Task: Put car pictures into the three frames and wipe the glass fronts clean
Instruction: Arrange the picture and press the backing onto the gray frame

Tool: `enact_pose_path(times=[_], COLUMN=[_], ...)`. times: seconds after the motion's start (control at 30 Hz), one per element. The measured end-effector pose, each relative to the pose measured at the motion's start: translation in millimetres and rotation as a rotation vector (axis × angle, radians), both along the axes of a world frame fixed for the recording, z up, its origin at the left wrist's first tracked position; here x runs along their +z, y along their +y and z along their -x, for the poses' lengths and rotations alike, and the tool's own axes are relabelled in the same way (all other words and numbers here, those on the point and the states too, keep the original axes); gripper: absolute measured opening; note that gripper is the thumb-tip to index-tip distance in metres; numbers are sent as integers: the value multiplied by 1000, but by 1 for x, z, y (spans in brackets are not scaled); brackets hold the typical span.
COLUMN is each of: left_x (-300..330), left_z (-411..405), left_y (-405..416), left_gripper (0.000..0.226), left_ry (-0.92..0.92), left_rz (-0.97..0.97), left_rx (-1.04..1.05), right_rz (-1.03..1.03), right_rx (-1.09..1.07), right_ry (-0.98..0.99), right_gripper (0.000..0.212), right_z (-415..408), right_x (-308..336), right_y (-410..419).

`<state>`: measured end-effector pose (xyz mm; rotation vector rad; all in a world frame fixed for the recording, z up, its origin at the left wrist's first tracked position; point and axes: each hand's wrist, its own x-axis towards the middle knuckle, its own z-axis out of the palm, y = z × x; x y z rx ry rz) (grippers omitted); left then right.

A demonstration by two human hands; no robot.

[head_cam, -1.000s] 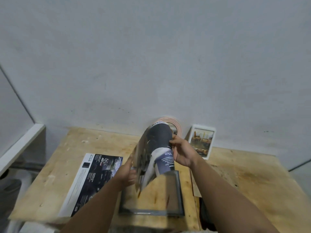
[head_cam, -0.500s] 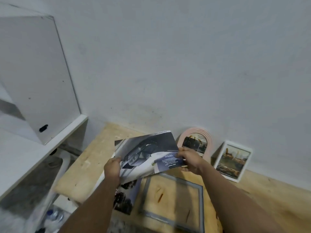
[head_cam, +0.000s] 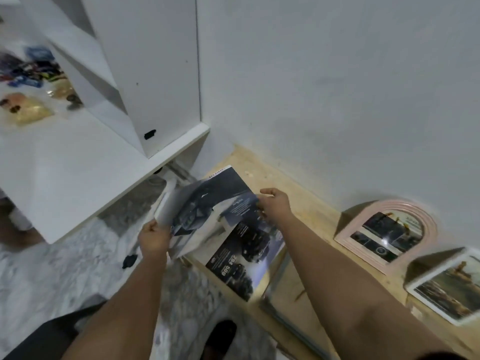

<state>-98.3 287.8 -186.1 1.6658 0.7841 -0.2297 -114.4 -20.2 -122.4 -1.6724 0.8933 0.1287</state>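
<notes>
I hold a glossy car picture [head_cam: 207,206] in the air over the left end of the wooden table [head_cam: 309,203]. My left hand [head_cam: 154,237] grips its left edge and my right hand [head_cam: 275,206] pinches its right edge. A second car sheet [head_cam: 246,258] lies flat on the table beneath it. Partly hidden under my right forearm, a grey frame [head_cam: 283,297] lies flat with bare wood showing through it. A pink arched frame [head_cam: 387,235] and a white rectangular frame [head_cam: 446,287] lean against the wall at the right, each with a picture inside.
A white cabinet with a low shelf [head_cam: 78,165] stands close to the table's left end, with blurred packets [head_cam: 28,107] on it. Marbled floor [head_cam: 65,268] shows below, and a black shoe [head_cam: 220,336] is near the table's front edge.
The view has swung left and down. Both hands have carried the curled car picture leftward off the grey frame, and it has opened out flatter over the table's left end.
</notes>
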Motion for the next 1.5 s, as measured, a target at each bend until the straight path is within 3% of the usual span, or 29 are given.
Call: enact_pose_path(times=[0.1,0.27,0.33,0.43,0.6,0.87,0.97,1.2,1.5], left_x=[-18,-36,-42,-51,-62,-66,-66,-60,-57], left_z=[-2,10,18,25,22,21,20,20,13], left_y=[14,16,17,16,3,-4,-5,-9,-11], left_gripper=[63,88,95,93,77,82,82,82,86], left_ry=[12,20,60,44,-166,-142,-127,-68,4], left_rz=[-126,-318,-487,-768,-960,-1007,-1022,-1060,-1102], left_rx=[-17,-206,-346,-605,-987,-1076,-1089,-1113,-1194], right_rz=[66,94,188,423,694,767,794,576,62], right_rx=[49,113,164,285,628,562,534,378,193], right_ry=[13,46,51,130,471,430,395,279,183], right_gripper=[32,41,45,50,87,104,102,81,44], right_z=[-32,-46,-35,-15,17,36,37,43,65], right_x=[-28,-58,-62,-68,-77,-91,-89,-72,-9], right_y=[14,25,21,10,-8,-19,-21,-42,-108])
